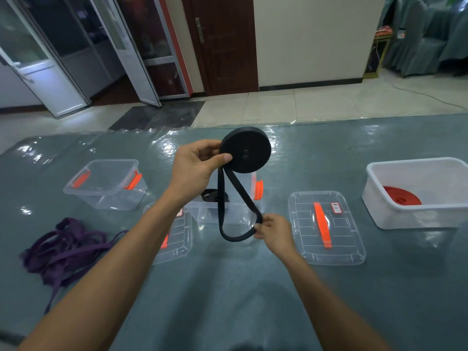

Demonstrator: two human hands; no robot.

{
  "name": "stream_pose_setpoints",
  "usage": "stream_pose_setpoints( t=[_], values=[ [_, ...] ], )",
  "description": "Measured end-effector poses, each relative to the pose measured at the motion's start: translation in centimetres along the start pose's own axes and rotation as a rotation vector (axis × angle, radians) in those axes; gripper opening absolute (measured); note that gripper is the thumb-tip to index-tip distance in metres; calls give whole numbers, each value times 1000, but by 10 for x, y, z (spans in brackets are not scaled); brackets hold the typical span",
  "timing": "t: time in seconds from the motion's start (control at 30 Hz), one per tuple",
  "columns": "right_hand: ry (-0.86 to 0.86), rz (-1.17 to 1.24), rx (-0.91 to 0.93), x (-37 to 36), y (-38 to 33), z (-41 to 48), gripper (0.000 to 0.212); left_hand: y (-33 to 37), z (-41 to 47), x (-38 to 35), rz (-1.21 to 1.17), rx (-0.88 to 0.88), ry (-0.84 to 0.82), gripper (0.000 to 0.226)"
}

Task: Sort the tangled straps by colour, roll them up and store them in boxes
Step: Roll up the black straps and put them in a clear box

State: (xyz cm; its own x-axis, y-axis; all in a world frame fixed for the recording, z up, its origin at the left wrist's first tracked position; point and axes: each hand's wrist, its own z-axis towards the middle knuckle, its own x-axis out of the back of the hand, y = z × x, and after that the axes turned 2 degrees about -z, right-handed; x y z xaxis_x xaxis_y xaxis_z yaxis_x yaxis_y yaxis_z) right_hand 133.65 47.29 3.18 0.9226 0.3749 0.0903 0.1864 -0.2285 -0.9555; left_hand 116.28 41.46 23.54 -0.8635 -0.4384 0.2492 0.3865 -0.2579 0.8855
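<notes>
Bare tabletop (228, 287) between purple straps (63, 249) and lid (326, 226)

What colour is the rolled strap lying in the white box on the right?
Red: the rolled strap in the white box shows clearly in the head view.

Sticker (336, 208) on clear lid (354, 239): writing too small to read.

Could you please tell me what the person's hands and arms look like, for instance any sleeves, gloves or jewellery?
The left hand and right hand are bare: no gloves, rings, watch or bracelet can be seen. The left arm and right arm are uncovered too, with no sleeve in view down to the picture's lower edge.
</notes>
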Motion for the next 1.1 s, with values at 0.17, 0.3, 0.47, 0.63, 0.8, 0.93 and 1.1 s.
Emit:
stream_pose_setpoints(
  t=[0.17, 0.3, 0.47, 0.63, 0.8, 0.93, 1.1],
  values=[
    [-147, 289, 5, 14, -21, -12, 11, -16, 7, 13, 85, 45, 60, 25],
    [-634, 390, -65, 31, -25, -24, 14, -28, 16, 26, 61, 147, 184, 26],
    [-707, 214, -129, 42, -7, -24, 20, -29, 18, 42, -56, 234, 253, 20],
    [-256, -126, 38, 24, -1, -17, 17, -30, 12, 45, -140, 250, 224, 16],
    [-66, -118, 85, 16, 2, -15, 20, -28, 9, 44, -110, 239, 197, 20],
    [-77, -150, 108, 18, -3, -19, 24, -25, 6, 41, 1, 191, 138, 23],
    [-17, -138, 283, 26, -45, -32, 32, -28, -1, 35, 239, 102, -90, 21]
  ],
)
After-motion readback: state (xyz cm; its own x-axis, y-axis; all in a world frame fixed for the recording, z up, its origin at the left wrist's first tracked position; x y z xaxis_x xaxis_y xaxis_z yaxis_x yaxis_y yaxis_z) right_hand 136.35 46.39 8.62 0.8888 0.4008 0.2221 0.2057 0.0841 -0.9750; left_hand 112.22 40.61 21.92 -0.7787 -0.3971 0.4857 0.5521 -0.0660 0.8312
